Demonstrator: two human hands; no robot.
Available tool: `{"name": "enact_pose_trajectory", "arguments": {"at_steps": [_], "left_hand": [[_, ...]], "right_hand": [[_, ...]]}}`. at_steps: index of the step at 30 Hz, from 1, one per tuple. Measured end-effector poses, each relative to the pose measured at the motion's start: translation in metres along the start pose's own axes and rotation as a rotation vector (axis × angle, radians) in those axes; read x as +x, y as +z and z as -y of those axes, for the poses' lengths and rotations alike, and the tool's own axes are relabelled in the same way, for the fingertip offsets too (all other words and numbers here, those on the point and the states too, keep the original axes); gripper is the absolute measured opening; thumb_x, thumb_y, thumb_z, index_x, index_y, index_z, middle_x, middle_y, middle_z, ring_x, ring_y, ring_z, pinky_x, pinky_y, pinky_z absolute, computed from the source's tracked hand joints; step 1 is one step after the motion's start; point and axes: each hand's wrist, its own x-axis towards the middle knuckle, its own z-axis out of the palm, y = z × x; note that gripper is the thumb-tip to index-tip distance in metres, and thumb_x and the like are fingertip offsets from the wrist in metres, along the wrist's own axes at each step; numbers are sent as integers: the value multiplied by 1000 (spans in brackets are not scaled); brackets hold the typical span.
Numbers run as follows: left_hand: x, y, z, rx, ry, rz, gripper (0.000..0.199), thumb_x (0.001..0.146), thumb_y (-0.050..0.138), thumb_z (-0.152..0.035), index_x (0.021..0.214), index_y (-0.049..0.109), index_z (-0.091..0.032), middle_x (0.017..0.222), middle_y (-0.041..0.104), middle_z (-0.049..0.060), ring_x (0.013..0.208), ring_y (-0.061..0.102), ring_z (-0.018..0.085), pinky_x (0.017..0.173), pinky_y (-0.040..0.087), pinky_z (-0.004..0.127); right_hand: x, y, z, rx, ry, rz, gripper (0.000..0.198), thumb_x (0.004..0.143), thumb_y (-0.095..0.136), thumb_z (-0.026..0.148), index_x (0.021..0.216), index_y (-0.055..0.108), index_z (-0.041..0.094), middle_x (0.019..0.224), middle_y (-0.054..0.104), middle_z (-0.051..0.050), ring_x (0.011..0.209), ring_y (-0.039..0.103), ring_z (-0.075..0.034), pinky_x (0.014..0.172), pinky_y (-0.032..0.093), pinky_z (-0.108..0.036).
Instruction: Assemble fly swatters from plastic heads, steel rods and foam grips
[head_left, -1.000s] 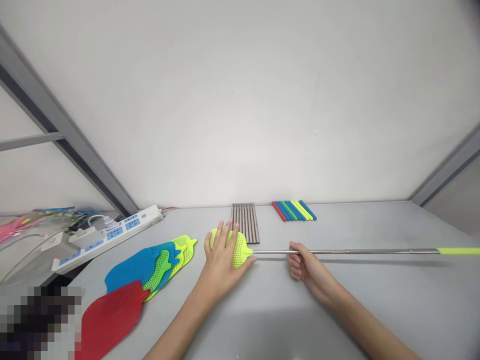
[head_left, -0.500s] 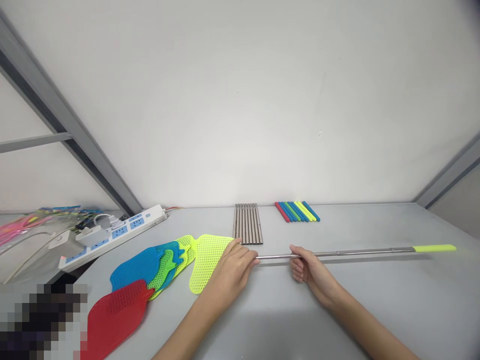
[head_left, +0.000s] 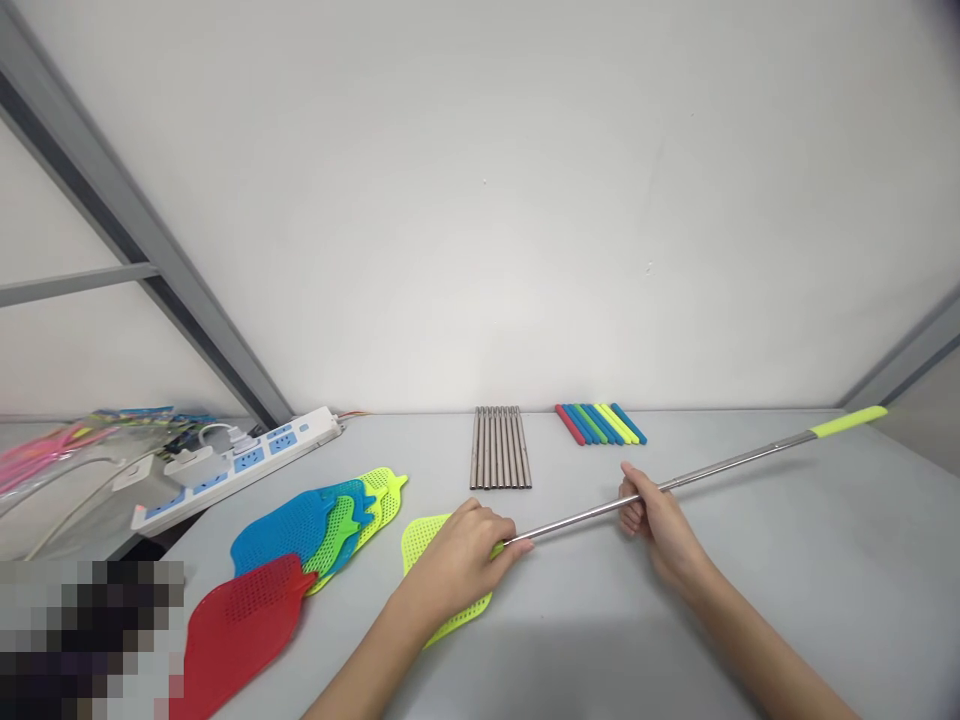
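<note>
Left hand (head_left: 457, 555) fingers clenched on yellow fly swatter (head_left: 427, 545) head's neck, steadying it near the metal rods (head_left: 500, 461); right hand (head_left: 652, 510) fingers grasp its rod, tilting the handle upward.

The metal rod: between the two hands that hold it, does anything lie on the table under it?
No. In the head view, between the left hand and right hand, only bare table shows under the metal rod.
</note>
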Motion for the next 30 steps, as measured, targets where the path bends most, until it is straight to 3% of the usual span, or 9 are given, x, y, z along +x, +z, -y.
{"name": "enact_pose_trajectory", "arguments": {"at_steps": [4,8,12,15,21,25,30], "left_hand": [[-1,1,1,-3,19,-53,31,80,37,-35,57,47,-18,57,50,1,60,45,15,59,31,27],[-3,1,-1,-30,76,-49,23,79,38,-25,59,46,-18,62,49,1,63,44,14,64,31,29],[-4,1,-6,-68,104,5,24,81,32,-23,61,45,-18,64,48,1,64,43,14,63,31,29],[-4,6,-11,-70,114,26,25,82,30,-21,61,43,-18,63,48,0,63,42,14,64,31,29],[-6,21,-23,-29,96,-2,23,81,32,-17,60,40,-17,60,47,0,60,41,13,63,29,29],[-9,26,-27,-29,94,-35,22,81,31,-15,61,40,-17,63,45,1,61,39,13,64,30,29],[-10,24,-26,-11,95,-8,21,81,30,-16,63,39,-17,66,45,2,64,38,14,65,31,30]], "right_hand": [[3,-3,-1,31,2,2,33,69,53,39,48,39,17,46,35,4,41,33,-8,40,29,-23],[7,-6,3,239,55,72,26,72,50,33,52,41,18,52,36,3,44,35,-9,42,33,-25],[12,-11,12,554,82,153,25,74,46,24,52,34,19,53,35,3,48,39,-10,50,37,-28],[12,-16,14,668,77,192,32,76,44,22,50,25,19,47,25,5,41,30,-8,42,33,-25],[10,-21,3,643,12,63,35,77,40,23,50,18,19,44,14,7,35,17,-7,33,20,-23],[10,-19,-1,619,-4,21,35,78,40,24,50,19,19,43,13,7,35,15,-7,33,18,-24],[7,-16,-2,754,50,-4,34,77,42,23,50,21,19,42,14,7,35,15,-7,32,17,-23]]}}
